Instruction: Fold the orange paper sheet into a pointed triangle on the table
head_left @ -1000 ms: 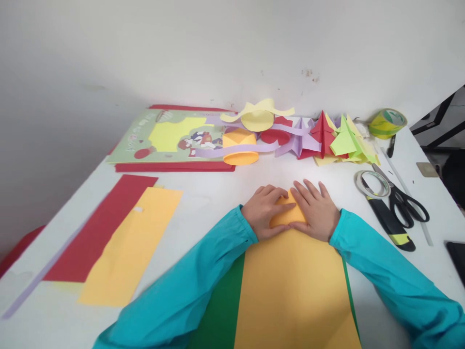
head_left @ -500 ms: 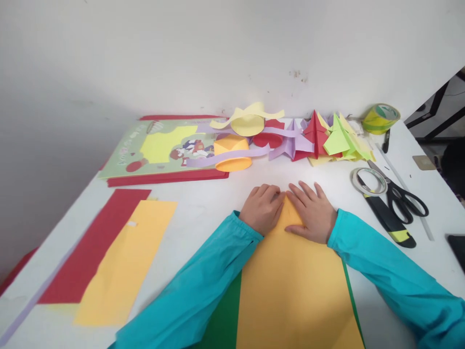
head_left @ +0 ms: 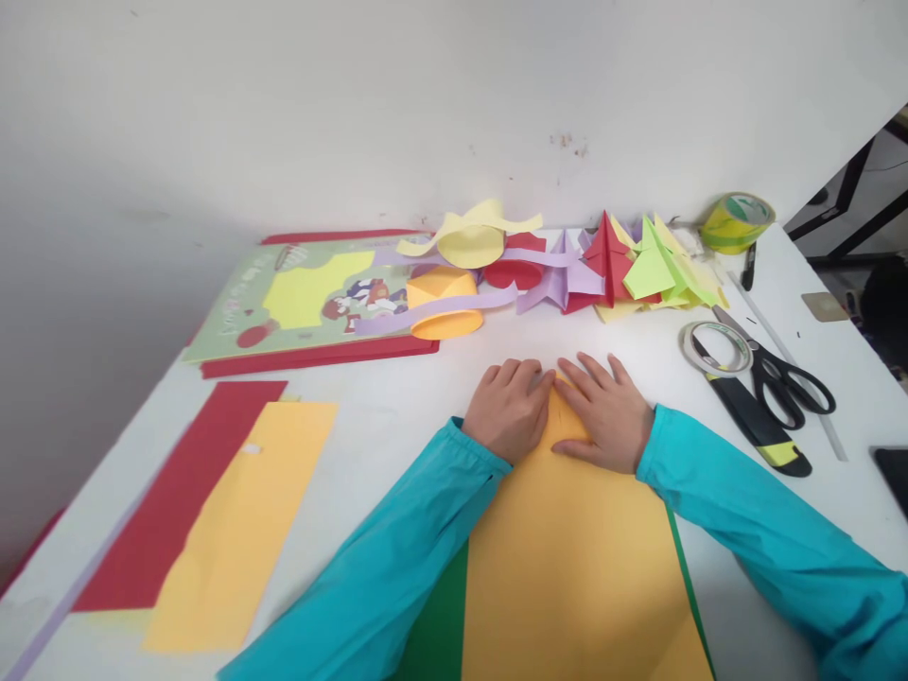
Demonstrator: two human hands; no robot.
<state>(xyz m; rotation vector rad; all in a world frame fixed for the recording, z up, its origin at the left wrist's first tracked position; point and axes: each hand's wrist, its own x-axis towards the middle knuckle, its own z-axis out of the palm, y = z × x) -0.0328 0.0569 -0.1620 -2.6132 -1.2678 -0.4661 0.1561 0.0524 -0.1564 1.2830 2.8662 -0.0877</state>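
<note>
A pair of hands in teal sleeves works over an orange sheet (head_left: 574,558) that runs up the near middle of a white table (head_left: 387,473). The left hand (head_left: 507,409) is bent at the knuckles, its fingertips at the sheet's far end; whether it pinches the paper cannot be told. The right hand (head_left: 606,416) lies palm down beside it, fingers spread, gripping nothing. Between them they hide much of the far edge, while the left sleeve (head_left: 383,549) crosses a green sheet (head_left: 432,624) that shows from beneath the orange one on both sides.

To the left, an orange strip (head_left: 245,544) bearing a small white scrap (head_left: 252,448) overlaps a red sheet (head_left: 188,492), with a purple strip (head_left: 78,591) alongside. To the right, a roll of white tape (head_left: 715,372) overlaps a black-and-yellow knife (head_left: 748,416), with black scissors (head_left: 775,364) just beside.

Beyond the hands, pale yellow, orange and red paper rings (head_left: 472,246) crowd next to folded purple, red and lime paper pieces (head_left: 608,255), partly covering an illustrated green board (head_left: 237,307). A yellow tape roll (head_left: 727,234) sits at the far right, near the wall (head_left: 426,113).
</note>
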